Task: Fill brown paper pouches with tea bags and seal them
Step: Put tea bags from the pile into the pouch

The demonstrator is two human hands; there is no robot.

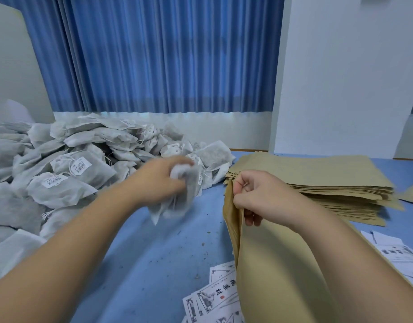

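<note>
The left hand is gripping a small bunch of tea bags, with its fingers curled round them. The bunch is looking blurry, so I cannot tell how many bags it is holding. The right hand is pinching the top edge of a brown paper pouch. The pouch is hanging down from that pinch to the blue tabletop, close to the person. Its mouth is showing only a thin gap.

This is where I think trouble could be waiting. If the bunch is going in while the mouth is this narrow, the bags may be bumping the edge and falling out. The paper may be tearing or creasing too. Only one hand is holding the pouch, so it may be flopping over when the bags are pushing on it.

The bags have strings and tags. A string may be catching on the big pile of tea bags and dragging one along. A tag left sticking out may be spoiling the seal. Bits of tea are lying on the tabletop, so a squeezed bag may be leaking.
</note>
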